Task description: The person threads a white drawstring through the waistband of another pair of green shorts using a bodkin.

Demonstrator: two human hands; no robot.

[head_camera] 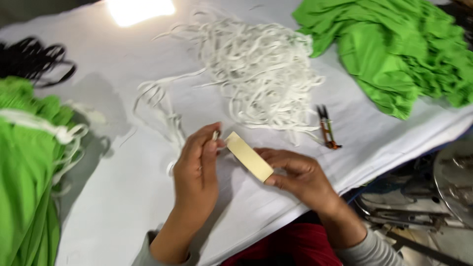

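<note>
My right hand [300, 175] pinches the near end of a flat, pale wooden strip [249, 156]. My left hand [197, 167] closes its grip on the end of a white elastic band [215, 134] at the strip's far end. Beyond the strip lie a heap of white elastic bands [256, 69] and small thread snips [327, 128] on the white-covered table [123, 187].
</note>
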